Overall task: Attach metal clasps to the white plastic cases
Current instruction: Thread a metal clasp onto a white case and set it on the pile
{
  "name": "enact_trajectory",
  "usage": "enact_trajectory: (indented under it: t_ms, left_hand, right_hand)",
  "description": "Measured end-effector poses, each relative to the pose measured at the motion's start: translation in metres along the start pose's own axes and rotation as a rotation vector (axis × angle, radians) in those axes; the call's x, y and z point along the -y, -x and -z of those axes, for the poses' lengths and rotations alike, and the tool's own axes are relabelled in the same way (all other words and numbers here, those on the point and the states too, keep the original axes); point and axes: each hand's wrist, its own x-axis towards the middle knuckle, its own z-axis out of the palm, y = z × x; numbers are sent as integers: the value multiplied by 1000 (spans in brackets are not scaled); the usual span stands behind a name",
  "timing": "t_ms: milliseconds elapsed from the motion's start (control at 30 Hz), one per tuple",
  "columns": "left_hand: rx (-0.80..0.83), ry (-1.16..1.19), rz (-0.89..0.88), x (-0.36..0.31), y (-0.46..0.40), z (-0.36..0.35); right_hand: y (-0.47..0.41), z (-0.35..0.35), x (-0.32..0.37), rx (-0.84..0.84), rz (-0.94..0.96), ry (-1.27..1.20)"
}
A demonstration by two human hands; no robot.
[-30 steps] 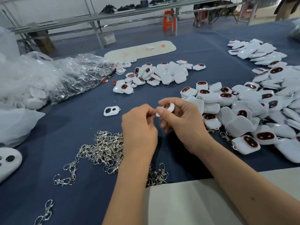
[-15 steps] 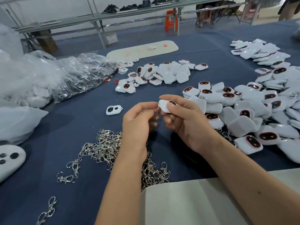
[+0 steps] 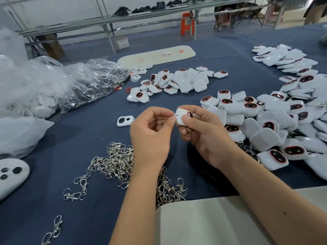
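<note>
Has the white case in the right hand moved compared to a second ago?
Yes, slightly. The case has been turned and now sits a little farther from the loose white frame on the cloth.

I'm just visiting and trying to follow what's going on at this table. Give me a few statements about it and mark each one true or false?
1. The right hand holds a white case. True.
2. The left hand lies flat on the blue cloth. False: it is raised, pinching a small metal clasp at the case's edge.
3. A heap of loose clasps lies under the left forearm. True.
4. The big pile of cases lies on the person's left. False: it is on the right.
5. A clear plastic bag lies at the far left. True.
</note>
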Motion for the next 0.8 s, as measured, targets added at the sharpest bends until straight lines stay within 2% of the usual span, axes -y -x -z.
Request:
enact_trajectory:
  t_ms: [100, 233, 333, 467, 533, 667, 800]
  left_hand:
    - [-26, -195, -149, 2, 1, 2]
    - [-51, -348, -251, 3, 3, 5]
    - [-48, -468, -311, 5, 2, 8]
    - [-16, -609, -325, 3, 1, 8]
    - [-18, -549, -253, 1, 1, 7]
    - [-89, -275, -35, 0, -1, 6]
    - [-85, -185, 36, 1, -1, 4]
  right_hand:
    - [-1, 0, 1, 4, -10, 0]
    - [0, 0, 0, 3, 13, 41]
    - [2, -2, -3, -37, 88, 185]
    - [5, -6, -7, -108, 208, 502]
    - [6, -8, -8, -118, 220, 522]
    - [5, -7, -6, -176, 219, 431]
    - [6, -9, -8, -200, 273, 491]
